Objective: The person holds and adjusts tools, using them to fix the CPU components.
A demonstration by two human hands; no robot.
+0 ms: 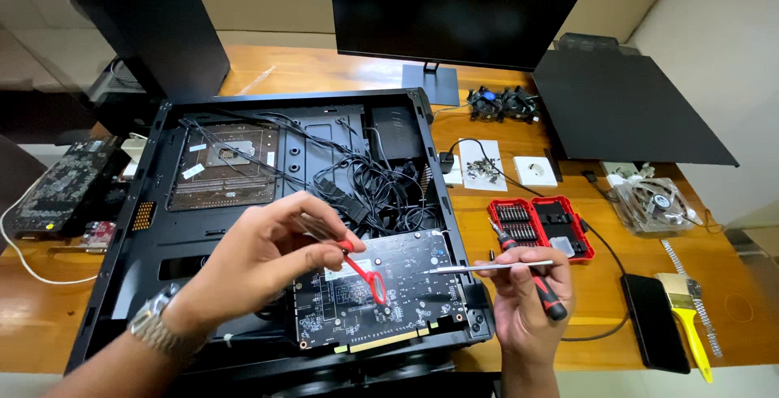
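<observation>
The left hand [260, 256] pinches a red strap [367, 275] above the circuit card [377, 291], which lies loose at the near right of the open computer case [130, 252]. Just right, the right hand [527, 292] grips a screwdriver [527, 272] and a metal rod [487, 267] (card seemingly freed; motherboard [223, 167] remains mounted).

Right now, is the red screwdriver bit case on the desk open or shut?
Open. The red bit case lies spread flat on the wooden desk, both halves facing up, with rows of bits visible in the left half.
</observation>
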